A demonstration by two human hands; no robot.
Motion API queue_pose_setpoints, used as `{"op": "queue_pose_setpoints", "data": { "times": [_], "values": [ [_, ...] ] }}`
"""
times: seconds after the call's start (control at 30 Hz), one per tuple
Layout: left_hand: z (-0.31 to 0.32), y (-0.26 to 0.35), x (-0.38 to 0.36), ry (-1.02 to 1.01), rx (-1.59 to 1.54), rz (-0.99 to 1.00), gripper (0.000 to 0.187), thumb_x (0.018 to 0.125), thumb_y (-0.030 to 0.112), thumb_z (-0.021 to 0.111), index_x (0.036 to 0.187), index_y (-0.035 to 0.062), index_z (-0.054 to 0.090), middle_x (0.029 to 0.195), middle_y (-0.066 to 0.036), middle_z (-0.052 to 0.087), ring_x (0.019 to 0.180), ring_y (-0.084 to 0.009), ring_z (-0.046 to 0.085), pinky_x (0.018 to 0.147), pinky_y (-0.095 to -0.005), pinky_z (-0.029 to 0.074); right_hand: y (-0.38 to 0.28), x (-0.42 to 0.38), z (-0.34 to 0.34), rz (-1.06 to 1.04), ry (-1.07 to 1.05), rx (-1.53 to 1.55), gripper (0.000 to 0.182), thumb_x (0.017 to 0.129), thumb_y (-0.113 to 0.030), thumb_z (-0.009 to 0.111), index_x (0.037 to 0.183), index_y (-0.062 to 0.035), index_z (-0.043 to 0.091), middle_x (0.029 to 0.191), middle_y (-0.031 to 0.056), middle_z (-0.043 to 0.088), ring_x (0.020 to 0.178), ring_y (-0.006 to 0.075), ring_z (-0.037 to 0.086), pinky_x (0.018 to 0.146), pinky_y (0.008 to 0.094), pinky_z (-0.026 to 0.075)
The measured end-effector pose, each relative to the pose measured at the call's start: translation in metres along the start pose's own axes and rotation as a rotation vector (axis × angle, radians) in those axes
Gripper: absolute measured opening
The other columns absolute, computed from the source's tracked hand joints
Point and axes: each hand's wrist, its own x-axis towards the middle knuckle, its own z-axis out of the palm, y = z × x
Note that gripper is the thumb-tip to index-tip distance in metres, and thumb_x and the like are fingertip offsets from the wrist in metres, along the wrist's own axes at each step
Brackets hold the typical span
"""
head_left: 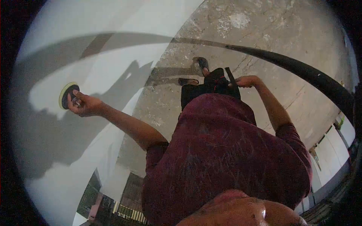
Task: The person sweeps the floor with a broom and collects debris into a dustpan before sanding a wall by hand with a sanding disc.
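Observation:
My left hand [88, 106] is stretched out to the wall with its fingers closed round the back of a round sanding pad [65, 91]. The pad has a dark back and a pale yellow-green rim, and its face is turned to the white wall [130, 17], hidden from me. By my right hip, my right hand [247, 81] is closed on a narrow black bar-like tool [229, 76]. The bar slants up past the dark trousers, and the fingers cover its lower part.
A stained, cracked concrete floor [298, 26] meets the wall's foot along a slanting line. My shod feet [202, 64] stand close to that line. A thick black curved band [294, 66] crosses the upper right view. A railing [132, 214] shows at the lower left.

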Motion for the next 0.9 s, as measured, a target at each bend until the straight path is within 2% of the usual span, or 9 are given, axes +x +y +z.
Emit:
{"op": "queue_pose_setpoints", "data": {
  "times": [0.23,0.27,0.4,0.57,0.6,0.63,0.77,0.87,0.9],
  "values": [
    [-0.005,0.012,-0.005,-0.044,0.003,-0.035,0.027,0.092,0.017,0.069,0.112,-0.0013,0.063,0.103,-0.019,0.068,0.091,-0.0226,0.069,0.078,-0.0304,0.06,0.001,0.037,0.049,-0.383,0.176,0.43,0.096,0.085,-0.075,0.051,0.149,-0.0048,0.036,0.141,0.0229,0.05,0.128,0.033,0.05,0.107,0.0441,0.04],
    [-0.005,0.016,-0.005,-0.049,0.006,-0.046,0.027,0.092,0.017,0.069,0.112,-0.0014,0.063,0.104,-0.019,0.068,0.092,-0.0226,0.069,0.079,-0.031,0.06,-0.005,0.026,0.046,-0.208,0.145,0.406,0.103,0.084,-0.079,0.047,0.151,-0.0024,0.03,0.144,0.0246,0.046,0.13,0.0347,0.048,0.11,0.0444,0.038],
    [-0.002,0.006,-0.011,-0.037,-0.11,-0.037,0.027,0.093,0.017,0.068,0.113,-0.0012,0.063,0.107,-0.019,0.067,0.095,-0.0238,0.068,0.082,-0.0325,0.06,0.001,0.02,0.043,-0.293,0.194,0.373,0.107,0.083,-0.082,0.045,0.151,-0.0002,0.029,0.145,0.0252,0.044,0.131,0.0364,0.047,0.108,0.0457,0.039],
    [0.0,0.023,-0.039,-0.158,-0.104,-0.131,0.028,0.095,0.018,0.066,0.114,-0.0018,0.062,0.112,-0.018,0.064,0.102,-0.025,0.065,0.09,-0.037,0.057,0.006,0.043,0.055,-0.172,0.252,0.634,0.092,0.088,-0.079,0.039,0.14,-0.004,0.05,0.134,0.0215,0.057,0.12,0.0302,0.057,0.103,0.041,0.043],
    [0.002,0.029,-0.046,-0.145,-0.122,-0.122,0.028,0.095,0.018,0.066,0.114,-0.0018,0.062,0.112,-0.018,0.064,0.102,-0.025,0.065,0.09,-0.037,0.057,0.004,0.042,0.062,-0.165,0.548,0.49,0.09,0.089,-0.078,0.037,0.133,-0.0021,0.056,0.125,0.0195,0.062,0.112,0.0293,0.06,0.102,0.0392,0.044],
    [0.004,0.036,-0.054,-0.177,-0.152,-0.11,0.028,0.096,0.018,0.066,0.115,-0.002,0.062,0.112,-0.017,0.064,0.103,-0.024,0.064,0.091,-0.0376,0.056,0.006,0.047,0.061,-0.178,0.569,0.494,0.09,0.089,-0.078,0.037,0.133,-0.0021,0.056,0.125,0.0195,0.062,0.112,0.0293,0.06,0.102,0.0392,0.044],
    [0.01,0.064,-0.084,-0.311,-0.234,-0.194,0.03,0.096,0.02,0.065,0.115,-0.0039,0.063,0.11,-0.015,0.064,0.102,-0.0228,0.063,0.091,-0.0369,0.054,0.0,0.005,0.06,-0.378,0.422,0.76,0.074,0.092,-0.066,0.05,0.132,-0.0052,0.057,0.122,0.0183,0.063,0.114,0.029,0.058,0.1,0.0374,0.044],
    [0.02,0.082,-0.102,-0.47,-0.312,-0.164,0.031,0.096,0.02,0.066,0.115,-0.0051,0.063,0.11,-0.014,0.065,0.101,-0.0234,0.063,0.09,-0.0351,0.054,0.043,0.021,0.068,-0.196,0.263,1.008,0.062,0.096,-0.052,0.056,0.137,-0.0061,0.052,0.134,0.018,0.057,0.122,0.0303,0.055,0.101,0.0383,0.045],
    [0.026,0.079,-0.109,-0.523,-0.349,-0.184,0.03,0.096,0.018,0.065,0.115,-0.0052,0.063,0.11,-0.014,0.064,0.101,-0.0233,0.063,0.089,-0.0354,0.054,0.052,0.005,0.082,-0.365,0.246,1.024,0.064,0.094,-0.05,0.06,0.14,-0.0063,0.049,0.139,0.0152,0.054,0.124,0.0283,0.053,0.103,0.0402,0.044]
  ]
}}
